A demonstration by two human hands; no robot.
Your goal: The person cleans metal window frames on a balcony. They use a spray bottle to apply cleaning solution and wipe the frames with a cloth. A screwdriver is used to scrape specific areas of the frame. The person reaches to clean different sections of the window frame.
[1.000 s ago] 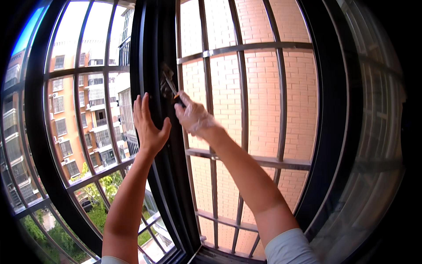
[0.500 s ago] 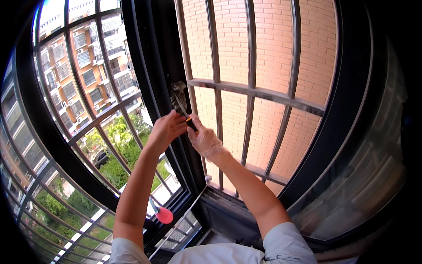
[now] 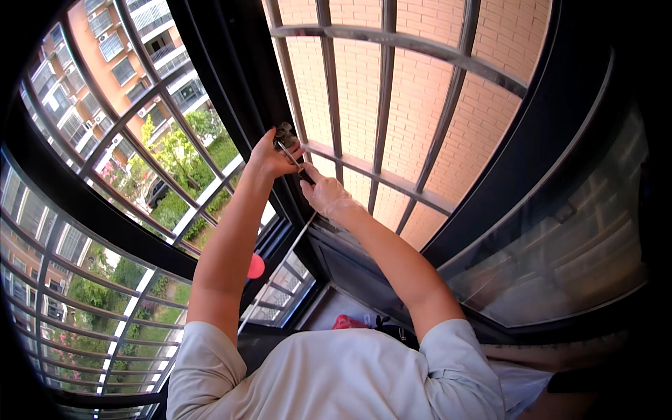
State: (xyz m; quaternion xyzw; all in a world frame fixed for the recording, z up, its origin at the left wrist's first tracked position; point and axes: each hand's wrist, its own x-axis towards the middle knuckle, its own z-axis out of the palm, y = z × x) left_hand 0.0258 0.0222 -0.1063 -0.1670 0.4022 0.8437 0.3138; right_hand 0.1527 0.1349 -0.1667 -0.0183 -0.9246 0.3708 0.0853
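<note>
My right hand (image 3: 329,196), in a clear thin plastic glove, is closed round the dark handle of a screwdriver (image 3: 306,175). The metal shaft slants up and left toward a small grey metal fitting (image 3: 283,133) on the black window post (image 3: 234,77). Bare and just left of the shaft, my left hand (image 3: 271,157) has its thumb and fingers round the lower part of that fitting. My fingers hide part of the fitting and the tip of the screwdriver.
Metal window bars (image 3: 385,91) run in front of a brick wall (image 3: 427,105) on the right. A glass pane (image 3: 560,238) stands at far right. Below my left forearm is a pink rounded object (image 3: 256,266); a thin white rod (image 3: 280,269) slants nearby. Something red (image 3: 348,322) lies low ahead.
The view has tilted downward, showing more of my shirt. My left hand has moved up from beside the screwdriver onto the fitting. My right hand still holds the screwdriver.
</note>
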